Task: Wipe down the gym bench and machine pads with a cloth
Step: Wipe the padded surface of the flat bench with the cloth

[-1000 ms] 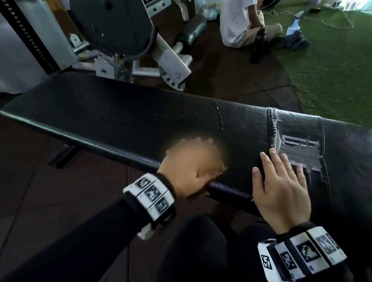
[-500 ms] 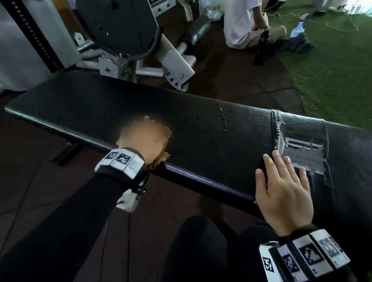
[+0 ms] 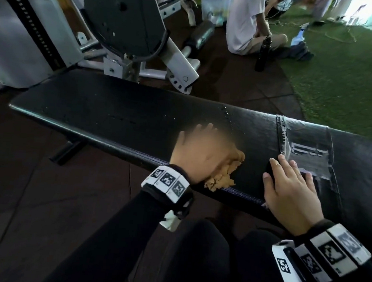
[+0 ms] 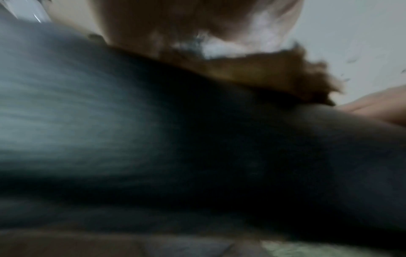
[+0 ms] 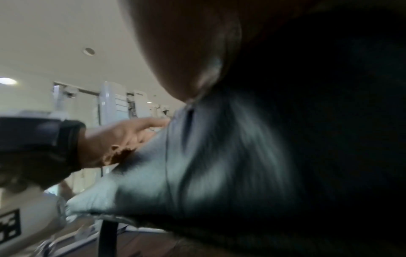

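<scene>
Left grip (image 3: 198,155) presses flat on the soft, limp tan cloth (image 3: 224,172) at the bench (image 3: 116,114) near edge; right grip (image 3: 291,192) rests open, bracing. Cloth likely bunches; palm pressure suits it.

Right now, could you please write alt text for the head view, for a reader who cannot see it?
A person's left hand presses a tan cloth onto a black gym bench, while the right hand rests flat beside a taped patch. A weight machine stands behind.
</scene>
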The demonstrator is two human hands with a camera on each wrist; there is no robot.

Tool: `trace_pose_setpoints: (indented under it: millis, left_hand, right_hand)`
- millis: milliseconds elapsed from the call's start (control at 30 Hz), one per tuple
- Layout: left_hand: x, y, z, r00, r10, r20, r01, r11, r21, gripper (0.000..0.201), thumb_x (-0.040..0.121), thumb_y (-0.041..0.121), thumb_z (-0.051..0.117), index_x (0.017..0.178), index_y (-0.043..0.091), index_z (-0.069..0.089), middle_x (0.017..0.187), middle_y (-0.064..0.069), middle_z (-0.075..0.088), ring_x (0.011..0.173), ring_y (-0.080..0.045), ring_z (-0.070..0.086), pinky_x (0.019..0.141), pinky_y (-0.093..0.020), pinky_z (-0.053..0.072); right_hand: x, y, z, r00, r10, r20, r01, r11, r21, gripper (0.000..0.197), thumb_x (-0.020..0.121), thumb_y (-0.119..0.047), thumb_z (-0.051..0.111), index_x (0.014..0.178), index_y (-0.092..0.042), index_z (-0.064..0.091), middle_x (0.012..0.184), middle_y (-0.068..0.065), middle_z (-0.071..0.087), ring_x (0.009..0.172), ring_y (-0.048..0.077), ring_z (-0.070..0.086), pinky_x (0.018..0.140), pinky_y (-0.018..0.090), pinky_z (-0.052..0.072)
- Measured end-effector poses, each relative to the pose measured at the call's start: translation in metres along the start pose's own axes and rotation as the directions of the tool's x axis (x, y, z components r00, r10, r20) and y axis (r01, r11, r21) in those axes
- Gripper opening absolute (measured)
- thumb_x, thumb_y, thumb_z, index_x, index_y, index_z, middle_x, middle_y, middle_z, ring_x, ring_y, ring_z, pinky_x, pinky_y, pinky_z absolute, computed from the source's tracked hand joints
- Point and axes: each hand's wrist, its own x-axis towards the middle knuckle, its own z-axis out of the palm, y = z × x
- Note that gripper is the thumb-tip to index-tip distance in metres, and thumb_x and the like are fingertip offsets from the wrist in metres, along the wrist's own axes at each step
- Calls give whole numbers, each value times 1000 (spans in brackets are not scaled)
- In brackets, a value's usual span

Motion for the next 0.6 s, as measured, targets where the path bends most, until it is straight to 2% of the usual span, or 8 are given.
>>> trace_pose_setpoints:
  millis: [67, 133, 233, 300, 367, 433, 533, 600]
  left_hand:
    - [-9, -28, -4, 993, -119, -2, 119, 993, 14, 67, 93, 60, 10, 151, 29, 13, 159, 14, 5, 146, -8, -3, 116, -45, -7]
    - [-18, -60, -9, 976, -215, -15, 216, 975, 49, 60, 97, 53, 11, 151, 29, 15, 158, 15, 7, 145, -3, 0, 116, -46, -7]
    - [-30, -106, -21, 959, -271, -82, 277, 958, 77, 52, 96, 52, 12, 147, 45, 19, 156, 21, 9, 144, 0, 3, 115, -51, -5]
    - [-34, -131, -28, 937, -333, -105, 342, 937, 78, 49, 96, 52, 15, 145, 49, 20, 156, 20, 9, 145, -1, 3, 115, -53, -5]
    - [-35, -146, -32, 915, -390, -107, 398, 914, 75, 49, 96, 55, 17, 145, 50, 19, 159, 14, 8, 145, -4, 1, 115, -52, -8]
    - [-35, -150, -30, 908, -396, -136, 408, 911, 67, 48, 95, 56, 18, 143, 53, 20, 159, 10, 10, 146, -6, 1, 115, -52, -9]
    - [-34, -147, -22, 900, -389, -198, 404, 914, 39, 48, 94, 55, 18, 142, 53, 22, 159, 9, 12, 146, -7, 2, 115, -51, -10]
    - [-34, -147, -19, 896, -389, -214, 403, 915, 23, 50, 92, 56, 17, 141, 53, 23, 159, 9, 12, 146, -7, 2, 114, -50, -11]
  right_hand:
    - [5, -6, -10, 996, 3, 87, -2, 1000, -6, 52, 98, -38, 31, 145, -13, 31, 155, 6, 23, 144, 29, 17, 116, 49, 14]
    - [11, -15, -20, 987, -52, 153, 52, 999, 0, 58, 98, -43, 28, 146, -12, 24, 156, 8, 19, 143, 31, 17, 116, 48, 17]
    - [22, -35, -32, 963, -185, 197, 188, 982, 3, 62, 97, -48, 25, 148, -14, 17, 158, 6, 13, 144, 27, 14, 117, 44, 17]
    - [30, -51, -37, 931, -265, 251, 264, 964, 38, 63, 97, -51, 26, 149, -18, 13, 158, 4, 10, 145, 23, 10, 118, 41, 16]
    - [41, -66, -41, 887, -306, 346, 306, 950, 56, 64, 96, -53, 27, 150, -23, 8, 159, 1, 4, 146, 21, 6, 117, 40, 19]
    - [52, -80, -43, 822, -334, 462, 360, 932, 32, 65, 96, -54, 29, 150, -29, 2, 159, 0, -4, 146, 22, 0, 117, 42, 17]
    - [62, -97, -41, 691, -325, 645, 454, 890, -39, 63, 98, -51, 27, 149, -33, -6, 158, 6, -13, 145, 28, -6, 118, 42, 3]
    - [66, -106, -39, 644, -275, 714, 475, 875, -91, 61, 100, -46, 22, 148, -31, -14, 156, 11, -18, 145, 32, -4, 115, 37, -4]
